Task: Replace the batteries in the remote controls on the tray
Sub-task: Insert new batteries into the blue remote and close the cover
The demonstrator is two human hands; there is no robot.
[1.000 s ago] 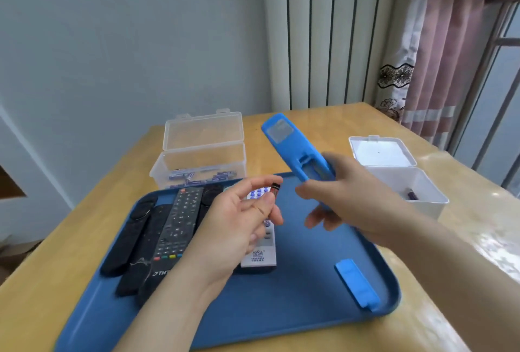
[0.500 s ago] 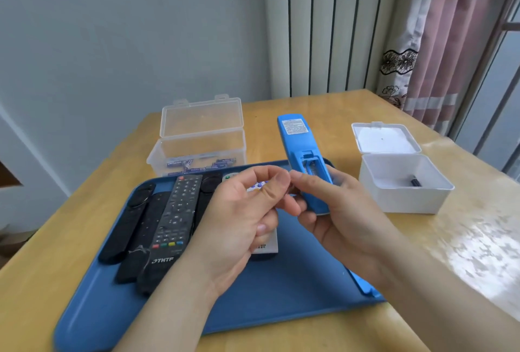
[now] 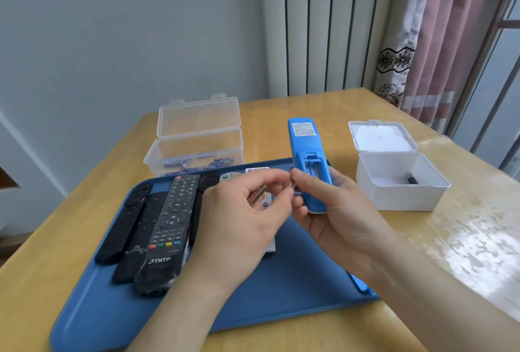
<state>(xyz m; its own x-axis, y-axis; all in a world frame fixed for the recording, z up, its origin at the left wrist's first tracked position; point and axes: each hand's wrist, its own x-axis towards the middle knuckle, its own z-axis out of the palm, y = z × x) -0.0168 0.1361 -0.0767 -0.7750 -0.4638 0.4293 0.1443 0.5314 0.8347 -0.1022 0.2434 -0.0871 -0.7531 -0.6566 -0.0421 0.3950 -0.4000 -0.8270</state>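
Observation:
My right hand grips the lower end of a blue remote, held back side up with its battery compartment uncovered. My left hand pinches a small battery, which is blurred. The fingertips of both hands meet just left of the compartment. Below them lies the blue tray. Several black remotes lie side by side on its left part. A white remote is mostly hidden under my left hand.
A clear box of blue batteries stands open behind the tray. A white box, lid open, holds one dark battery at the right. The blue battery cover peeks out at the tray's right edge. The table is wooden.
My right hand has swung the blue remote from tilted left to pointing straight away. Both hands came together, and the battery in my left hand now sits by the compartment.

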